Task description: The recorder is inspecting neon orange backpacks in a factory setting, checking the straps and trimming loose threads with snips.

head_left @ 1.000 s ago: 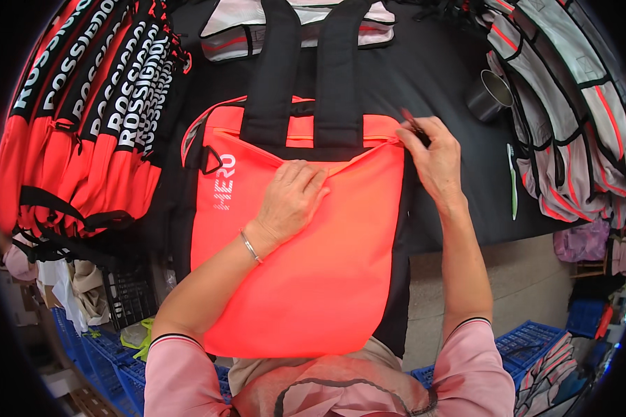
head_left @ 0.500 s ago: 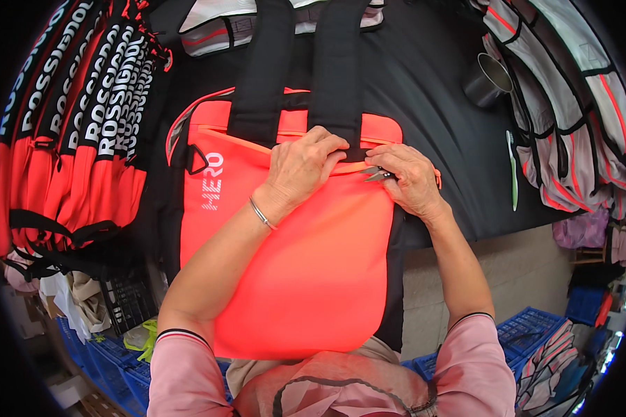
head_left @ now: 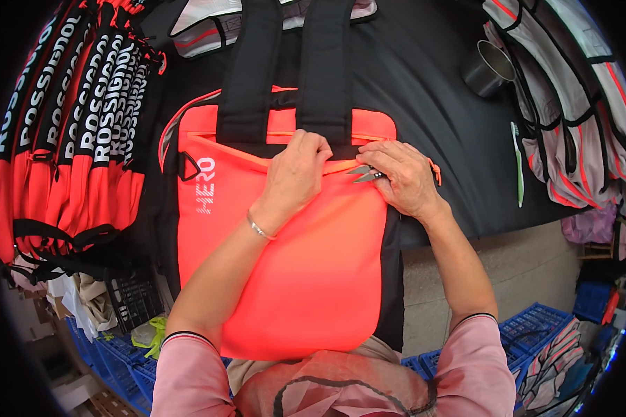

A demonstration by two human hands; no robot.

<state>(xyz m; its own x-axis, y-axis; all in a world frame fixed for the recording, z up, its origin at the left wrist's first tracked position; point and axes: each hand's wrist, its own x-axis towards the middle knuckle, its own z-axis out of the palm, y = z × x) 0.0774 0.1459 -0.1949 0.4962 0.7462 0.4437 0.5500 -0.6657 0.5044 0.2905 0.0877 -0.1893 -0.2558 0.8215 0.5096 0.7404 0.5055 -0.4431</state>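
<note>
A bright coral-red and black backpack (head_left: 299, 278) lies before me, its two black shoulder straps (head_left: 250, 76) stretching away across the table. An orange-edged pocket opening (head_left: 240, 160) runs across its upper part. My left hand (head_left: 293, 170) is closed, fingertips pinched at that edge near the middle; exactly what they grip is partly hidden. Farther right along the same edge, my right hand (head_left: 405, 179) is closed around small metal thread snips (head_left: 363, 174), whose blades point left over the fabric. Its fingers also rest on the pocket edge.
A stack of red and black bags (head_left: 83, 139) stands at the left. Grey pieces with red trim (head_left: 563, 104) are piled at the right, beside a metal cup (head_left: 489, 69) and a green-and-white toothbrush (head_left: 518, 167). Blue crates (head_left: 535, 330) sit below the black-covered table (head_left: 410, 62).
Both hands remain at the pocket edge. The snips' blades show more fully and point left. My left fingers have drawn slightly back, and the whole view has shifted a little.
</note>
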